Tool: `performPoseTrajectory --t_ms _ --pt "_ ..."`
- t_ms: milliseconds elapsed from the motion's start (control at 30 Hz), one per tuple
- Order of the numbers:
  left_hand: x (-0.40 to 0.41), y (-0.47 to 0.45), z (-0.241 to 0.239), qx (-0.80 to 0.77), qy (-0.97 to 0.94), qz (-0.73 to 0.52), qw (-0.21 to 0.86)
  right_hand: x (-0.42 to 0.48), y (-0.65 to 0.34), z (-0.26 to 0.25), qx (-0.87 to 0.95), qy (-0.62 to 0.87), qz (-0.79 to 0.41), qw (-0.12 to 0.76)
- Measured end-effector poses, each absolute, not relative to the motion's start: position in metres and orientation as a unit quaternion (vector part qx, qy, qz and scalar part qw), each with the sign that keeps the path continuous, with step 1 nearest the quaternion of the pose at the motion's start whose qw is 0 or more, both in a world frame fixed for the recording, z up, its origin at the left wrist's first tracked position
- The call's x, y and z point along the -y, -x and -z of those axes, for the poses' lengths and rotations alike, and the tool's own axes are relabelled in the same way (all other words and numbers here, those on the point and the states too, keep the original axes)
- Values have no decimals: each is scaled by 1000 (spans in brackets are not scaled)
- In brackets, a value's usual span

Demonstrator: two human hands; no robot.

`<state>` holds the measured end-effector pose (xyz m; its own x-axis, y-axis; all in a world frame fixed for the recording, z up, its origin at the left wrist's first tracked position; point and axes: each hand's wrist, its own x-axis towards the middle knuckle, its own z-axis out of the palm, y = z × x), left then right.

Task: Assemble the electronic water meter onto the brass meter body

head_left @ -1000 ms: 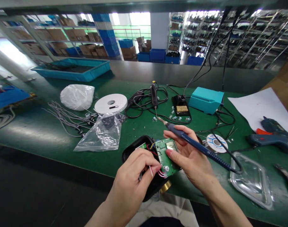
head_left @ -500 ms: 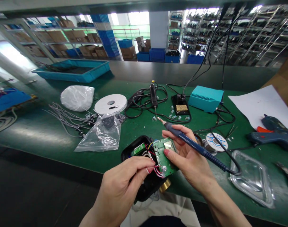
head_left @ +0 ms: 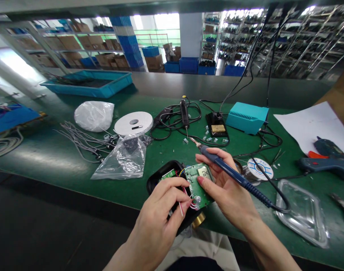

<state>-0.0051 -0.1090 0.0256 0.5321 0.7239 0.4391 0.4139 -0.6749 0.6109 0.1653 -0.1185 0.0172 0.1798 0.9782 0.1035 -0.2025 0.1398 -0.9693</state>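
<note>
My right hand [head_left: 226, 192] grips a blue soldering iron [head_left: 231, 171], its tip pointing up and left, while thumb and fingers also steady a green circuit board [head_left: 200, 180] with a small display. My left hand [head_left: 163, 210] pinches thin red and white wires [head_left: 187, 197] at the board's lower left edge. The board sits over an open black housing [head_left: 160, 178] with a brass fitting [head_left: 198, 219] below it, at the near edge of the green bench [head_left: 61, 158].
A solder spool [head_left: 259, 168], teal soldering station [head_left: 246, 118], iron stand [head_left: 217, 128] and black cables lie behind. Clear plastic lid [head_left: 303, 214] and blue glue gun [head_left: 324, 160] at right. Plastic bags [head_left: 122, 158], white reel [head_left: 134, 123], grey wires [head_left: 81, 139] and blue tray [head_left: 88, 82] at left.
My left hand shifted slightly, moving its pinch on the wires up toward the board. The board tilted a little so its display shows digits. My right hand stayed put.
</note>
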Motion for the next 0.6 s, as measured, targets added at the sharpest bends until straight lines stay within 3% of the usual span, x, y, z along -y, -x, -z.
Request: performPoseTrajectory --t_ms 233,467,600 --pt "106 4 -22 -322 -854 -356 202 118 -164 -15 443 466 -444 624" --pt "105 -1 -22 -321 -851 -370 190 119 -172 -9 520 556 -313 567" --pt "105 -5 -22 -320 -847 -383 183 123 -177 -11 507 572 -273 584"
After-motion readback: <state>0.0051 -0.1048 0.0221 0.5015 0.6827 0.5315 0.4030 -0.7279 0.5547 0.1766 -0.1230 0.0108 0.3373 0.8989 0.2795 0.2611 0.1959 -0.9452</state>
